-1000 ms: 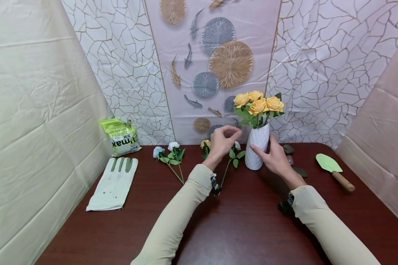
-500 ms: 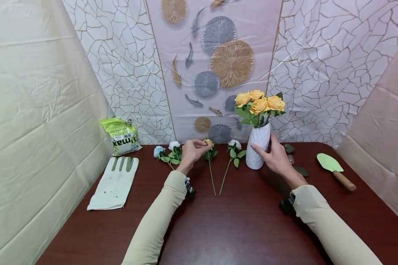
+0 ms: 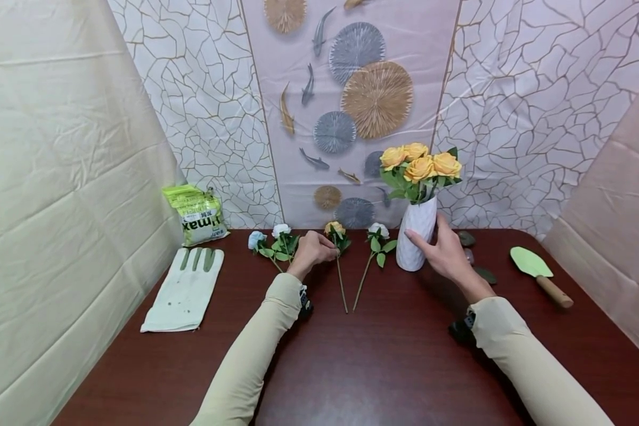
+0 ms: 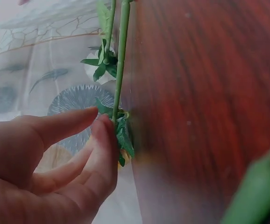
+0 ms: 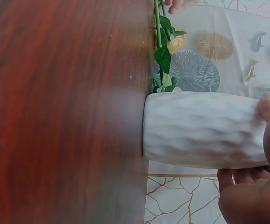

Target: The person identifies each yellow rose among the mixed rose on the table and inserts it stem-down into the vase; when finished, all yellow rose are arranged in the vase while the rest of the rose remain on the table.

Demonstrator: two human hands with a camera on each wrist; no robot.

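My left hand point(image 3: 313, 253) has its thumb and fingertips drawn together at the stem of a yellow rose point(image 3: 334, 228), just under the bloom. In the left wrist view, the fingertips point(image 4: 106, 133) meet the stem point(image 4: 121, 65) beside its leaves. That rose lies on the table, its stem towards me. My right hand point(image 3: 447, 251) grips a white textured vase point(image 3: 416, 234), thumb on the near side and fingers round the far side. The vase stands tilted slightly right and holds several yellow roses point(image 3: 419, 168).
A white rose point(image 3: 378, 231) lies between the hand and vase. Another white rose point(image 3: 281, 229) and a blue rose point(image 3: 256, 239) lie left. Further left are a glove point(image 3: 183, 296) and a green bag point(image 3: 194, 216). Stones point(image 3: 484, 275) and a green trowel point(image 3: 532, 266) are at right.
My left hand has moved left, away from the vase, then down to the stem of the lying yellow rose. My right hand keeps its hold on the vase.
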